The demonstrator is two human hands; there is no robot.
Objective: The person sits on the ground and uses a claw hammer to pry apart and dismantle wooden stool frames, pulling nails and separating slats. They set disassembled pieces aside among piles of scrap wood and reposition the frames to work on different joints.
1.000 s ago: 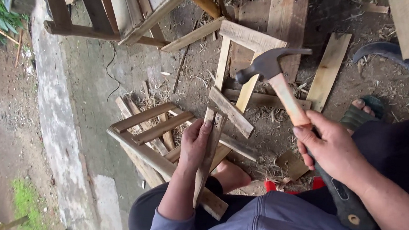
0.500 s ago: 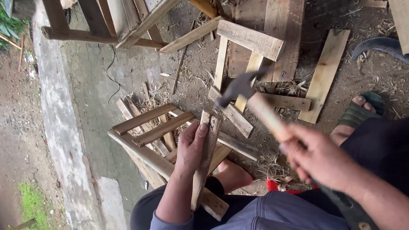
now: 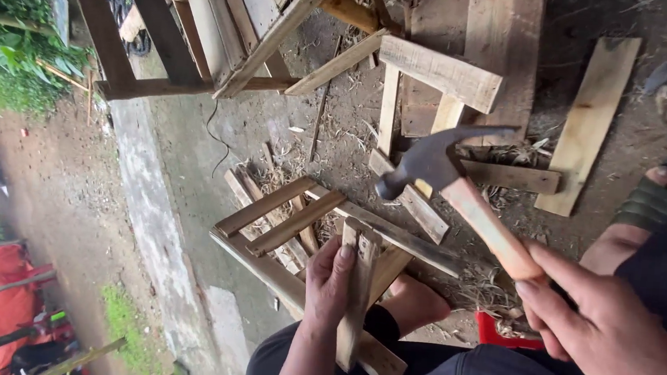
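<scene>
Head camera looks steeply down, close over the lap.

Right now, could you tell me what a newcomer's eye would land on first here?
The hammer, raised mid-frame in the right hand, its head over a wooden frame. Just below, the left hand grips an upright slat against that frame. Loose planks lie on the dirt behind.

- The hammer [image 3: 462, 191] I hold has a dark, matt metal head and a smooth, pale wooden handle.
- The slat [image 3: 356, 294] just below its head is rough, unpainted wood.
- The frame [image 3: 282, 223] beside the hammer's head is weathered grey timber.
- Above the hammer, loose planks [image 3: 588, 121] look raw and dry on dull, gritty ground [image 3: 338, 132].
</scene>
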